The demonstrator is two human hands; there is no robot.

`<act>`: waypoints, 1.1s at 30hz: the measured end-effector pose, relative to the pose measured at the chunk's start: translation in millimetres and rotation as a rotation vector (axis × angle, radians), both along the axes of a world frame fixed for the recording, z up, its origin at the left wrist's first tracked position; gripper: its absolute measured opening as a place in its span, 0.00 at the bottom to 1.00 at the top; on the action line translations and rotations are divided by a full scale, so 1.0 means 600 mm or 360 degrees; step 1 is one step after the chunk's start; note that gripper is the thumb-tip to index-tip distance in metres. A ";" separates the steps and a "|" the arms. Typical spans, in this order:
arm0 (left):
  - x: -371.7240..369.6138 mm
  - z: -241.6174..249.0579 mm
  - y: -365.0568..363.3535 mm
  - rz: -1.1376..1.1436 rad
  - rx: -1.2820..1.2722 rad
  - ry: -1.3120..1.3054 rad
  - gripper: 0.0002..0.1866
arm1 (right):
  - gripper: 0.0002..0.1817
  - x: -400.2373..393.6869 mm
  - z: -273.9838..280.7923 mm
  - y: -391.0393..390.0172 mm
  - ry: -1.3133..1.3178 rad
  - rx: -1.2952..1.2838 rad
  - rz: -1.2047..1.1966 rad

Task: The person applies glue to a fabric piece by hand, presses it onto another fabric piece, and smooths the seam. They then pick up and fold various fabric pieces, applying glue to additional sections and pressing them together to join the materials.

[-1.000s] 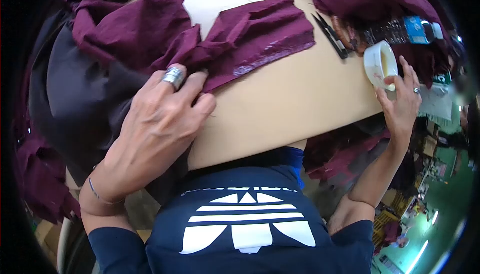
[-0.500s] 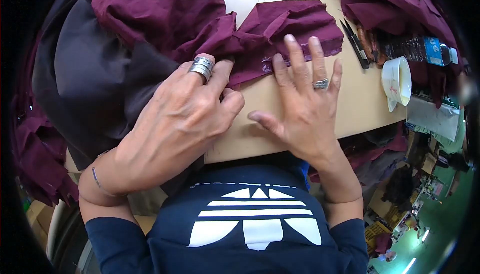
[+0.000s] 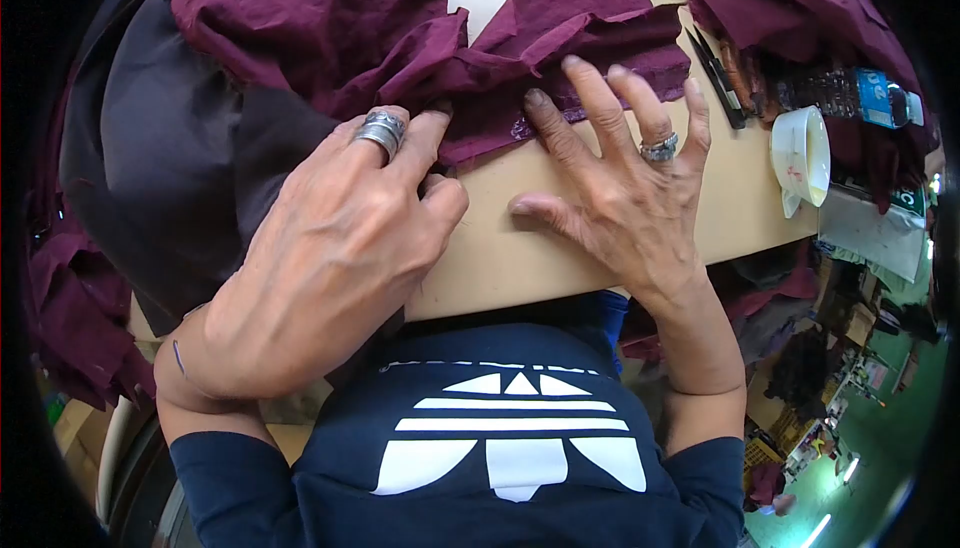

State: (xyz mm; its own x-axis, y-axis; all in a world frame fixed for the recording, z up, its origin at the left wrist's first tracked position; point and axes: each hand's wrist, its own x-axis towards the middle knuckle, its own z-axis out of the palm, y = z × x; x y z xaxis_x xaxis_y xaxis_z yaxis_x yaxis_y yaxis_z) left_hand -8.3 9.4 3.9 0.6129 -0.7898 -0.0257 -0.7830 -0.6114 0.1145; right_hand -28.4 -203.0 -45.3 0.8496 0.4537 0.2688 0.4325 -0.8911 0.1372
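A wrinkled maroon fabric (image 3: 330, 38) lies across the table, with a whitish line of marks along its near edge. My left hand (image 3: 345, 238), wearing a wide ring, has its fingers curled and closed on that near edge; the fingertips are partly hidden. To its right, my right hand (image 3: 625, 178) is spread open, its fingers bent and their tips resting on the marked strip. Its thumb stretches out over the bare tabletop. Under and beside my left hand bunches a dark brown cloth (image 3: 190, 138), joined or lying against the maroon one.
Black thread snips (image 3: 718, 78) lie right of the fabric. A white cup (image 3: 800, 158) stands near the right edge of the pale table (image 3: 520, 258), by a clear plastic bottle (image 3: 850, 96). More maroon cloth (image 3: 800, 8) is heaped at the far right. Cluttered shelving shows below right.
My right hand has slid to the right along the strip, its fingers now more bent. My left hand and the fabric have shifted slightly to the left.
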 end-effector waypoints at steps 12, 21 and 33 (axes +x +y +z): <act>-0.001 0.002 0.006 0.0053 -0.0027 0.0168 0.08 | 0.39 -0.025 0.009 0.061 0.0207 0.0007 0.0130; 0.004 -0.003 0.008 0.0034 -0.0050 0.0221 0.09 | 0.35 -0.009 0.011 0.043 0.0256 0.0117 0.0380; 0.006 -0.005 0.011 -0.0007 -0.0065 0.0213 0.10 | 0.32 -0.008 0.025 0.036 0.0339 0.0124 0.0299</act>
